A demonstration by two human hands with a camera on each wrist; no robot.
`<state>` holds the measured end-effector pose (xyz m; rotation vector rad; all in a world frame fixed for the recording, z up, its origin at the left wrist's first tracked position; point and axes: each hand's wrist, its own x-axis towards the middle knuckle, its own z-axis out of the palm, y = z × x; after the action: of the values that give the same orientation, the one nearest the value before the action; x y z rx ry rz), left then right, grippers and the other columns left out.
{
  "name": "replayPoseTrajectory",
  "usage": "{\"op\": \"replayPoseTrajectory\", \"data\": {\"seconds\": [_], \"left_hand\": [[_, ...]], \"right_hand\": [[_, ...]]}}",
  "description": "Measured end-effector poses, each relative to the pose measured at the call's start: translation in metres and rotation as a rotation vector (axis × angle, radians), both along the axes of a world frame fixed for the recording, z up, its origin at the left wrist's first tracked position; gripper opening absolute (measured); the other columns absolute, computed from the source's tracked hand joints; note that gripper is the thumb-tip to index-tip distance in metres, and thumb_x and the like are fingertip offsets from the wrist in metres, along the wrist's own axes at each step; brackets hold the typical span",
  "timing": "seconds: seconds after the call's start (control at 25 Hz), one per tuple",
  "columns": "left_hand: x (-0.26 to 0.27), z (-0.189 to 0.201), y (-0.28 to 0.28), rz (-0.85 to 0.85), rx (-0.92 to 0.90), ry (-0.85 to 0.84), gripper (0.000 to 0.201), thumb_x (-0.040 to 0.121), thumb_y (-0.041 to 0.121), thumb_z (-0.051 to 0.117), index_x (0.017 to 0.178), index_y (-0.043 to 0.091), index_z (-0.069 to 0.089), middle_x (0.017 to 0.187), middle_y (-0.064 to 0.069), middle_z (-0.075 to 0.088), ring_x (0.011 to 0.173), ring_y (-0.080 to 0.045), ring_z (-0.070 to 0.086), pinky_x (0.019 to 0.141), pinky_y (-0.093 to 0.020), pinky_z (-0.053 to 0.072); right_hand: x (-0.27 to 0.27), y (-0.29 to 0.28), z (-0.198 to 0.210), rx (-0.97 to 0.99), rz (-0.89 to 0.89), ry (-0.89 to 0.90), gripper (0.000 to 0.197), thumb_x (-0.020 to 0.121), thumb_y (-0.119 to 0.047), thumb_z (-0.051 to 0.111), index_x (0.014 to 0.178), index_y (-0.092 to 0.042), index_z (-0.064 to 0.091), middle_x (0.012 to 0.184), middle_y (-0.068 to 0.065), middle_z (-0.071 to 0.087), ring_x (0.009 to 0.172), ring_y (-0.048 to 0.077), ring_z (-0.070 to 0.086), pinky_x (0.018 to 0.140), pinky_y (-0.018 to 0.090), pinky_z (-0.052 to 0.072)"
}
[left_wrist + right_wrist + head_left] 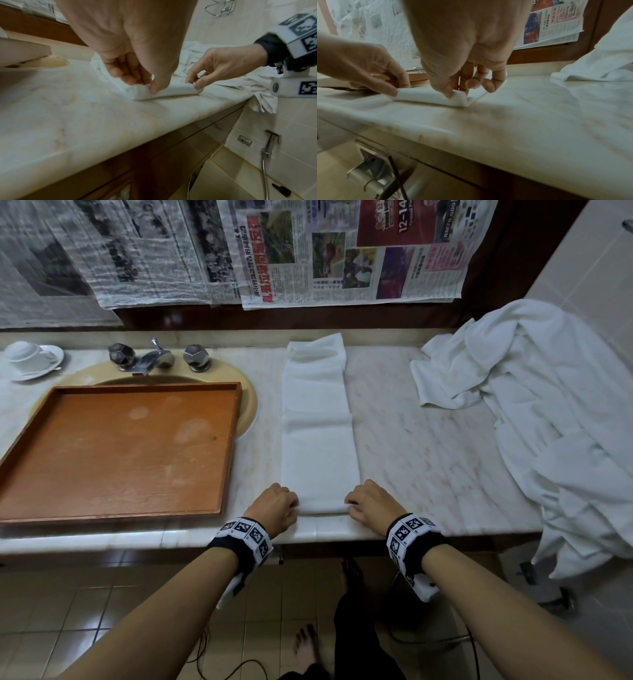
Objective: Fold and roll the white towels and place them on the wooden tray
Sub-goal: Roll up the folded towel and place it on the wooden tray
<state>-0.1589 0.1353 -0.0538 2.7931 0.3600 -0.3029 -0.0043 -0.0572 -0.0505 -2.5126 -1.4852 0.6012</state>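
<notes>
Now my left hand (277,506) and right hand (368,503) each pinch the near rolled end of the soft, floppy towel (317,422); I'd hold its corners.

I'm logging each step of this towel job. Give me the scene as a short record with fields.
stage: rolling just begun at the near end
folded towel: long strip on the marble counter, near end curled into a small roll
left hand: pinches the roll's left end
right hand: pinches the roll's right end
wooden tray: over the sink, no towels on it
towel pile: unfolded, at the right
</notes>
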Motion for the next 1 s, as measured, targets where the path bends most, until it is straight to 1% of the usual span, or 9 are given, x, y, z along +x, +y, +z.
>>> {"op": "replayPoseTrajectory", "data": {"seconds": [0.16,0.28,0.36,0.48,0.64,0.76,0.8,0.92,1.0], "left_hand": [[0.000,0.002,0.008,0.050,-0.094,-0.001,0.020,0.096,0.025,0.056,0.110,0.013,0.062,0.103,-0.005,0.064,0.097,-0.020,0.055,0.084,-0.029,0.044],[0.005,0.004,0.009,0.163,-0.150,-0.003,0.013,0.090,0.024,0.064,0.101,0.016,0.064,0.098,-0.003,0.068,0.091,-0.020,0.061,0.079,-0.027,0.047],[0.011,0.006,0.007,0.263,-0.172,0.012,0.007,0.087,0.019,0.067,0.093,0.016,0.069,0.094,-0.001,0.070,0.088,-0.019,0.064,0.079,-0.028,0.051],[0.020,0.010,0.000,0.356,-0.149,0.016,0.007,0.086,0.013,0.068,0.088,0.016,0.073,0.091,0.000,0.070,0.084,-0.019,0.066,0.079,-0.030,0.054],[0.021,0.007,-0.013,0.266,-0.023,-0.033,0.017,0.088,0.004,0.057,0.092,0.013,0.070,0.097,-0.004,0.064,0.086,-0.023,0.061,0.077,-0.030,0.052],[0.010,0.001,-0.025,0.230,0.040,-0.050,0.018,0.088,0.011,0.050,0.092,0.009,0.068,0.095,-0.005,0.060,0.089,-0.024,0.059,0.073,-0.030,0.049],[0.007,-0.001,-0.027,0.218,0.050,-0.053,0.018,0.088,0.017,0.052,0.093,0.008,0.067,0.096,-0.005,0.059,0.091,-0.023,0.057,0.073,-0.029,0.048],[0.005,-0.003,-0.027,0.180,0.068,-0.046,0.025,0.091,0.029,0.057,0.102,0.009,0.066,0.105,-0.005,0.059,0.101,-0.021,0.052,0.079,-0.029,0.045],[0.008,-0.001,-0.025,0.148,0.130,-0.023,0.024,0.093,0.026,0.053,0.107,0.011,0.065,0.109,-0.004,0.060,0.105,-0.021,0.050,0.082,-0.029,0.044]], "right_hand": [[0.009,0.001,0.005,-0.050,0.013,0.024,0.028,0.100,-0.020,0.046,0.119,-0.014,0.065,0.113,0.006,0.065,0.109,0.023,0.050,0.091,0.037,0.044],[0.011,0.006,0.010,-0.083,-0.032,-0.014,0.022,0.098,-0.018,0.048,0.114,-0.020,0.062,0.108,0.006,0.064,0.097,0.024,0.059,0.079,0.034,0.049],[0.011,0.009,0.013,-0.106,-0.061,-0.054,0.016,0.097,-0.020,0.051,0.109,-0.022,0.062,0.105,0.004,0.063,0.092,0.022,0.059,0.072,0.031,0.046],[0.009,0.016,0.012,-0.123,-0.085,-0.128,0.017,0.096,-0.019,0.054,0.104,-0.015,0.069,0.103,0.003,0.062,0.101,0.020,0.054,0.069,0.031,0.042],[-0.006,0.023,-0.001,-0.040,-0.050,-0.228,0.019,0.089,0.001,0.050,0.096,-0.007,0.066,0.100,0.005,0.060,0.093,0.023,0.055,0.064,0.030,0.041],[-0.019,0.015,-0.007,0.040,-0.002,-0.196,0.011,0.086,-0.006,0.057,0.087,-0.005,0.068,0.089,0.007,0.062,0.084,0.025,0.060,0.065,0.032,0.049],[-0.021,0.012,-0.008,0.074,0.000,-0.177,0.006,0.080,-0.011,0.066,0.078,-0.005,0.068,0.082,0.006,0.062,0.078,0.025,0.061,0.059,0.032,0.050],[-0.018,0.009,-0.013,0.099,0.006,-0.125,0.023,0.055,-0.010,0.086,0.061,-0.012,0.064,0.066,0.000,0.059,0.063,0.018,0.060,0.043,0.023,0.046],[-0.013,0.012,-0.014,0.154,0.036,-0.164,0.018,0.058,-0.005,0.082,0.063,-0.010,0.066,0.067,0.002,0.061,0.066,0.021,0.062,0.048,0.023,0.047]]}}
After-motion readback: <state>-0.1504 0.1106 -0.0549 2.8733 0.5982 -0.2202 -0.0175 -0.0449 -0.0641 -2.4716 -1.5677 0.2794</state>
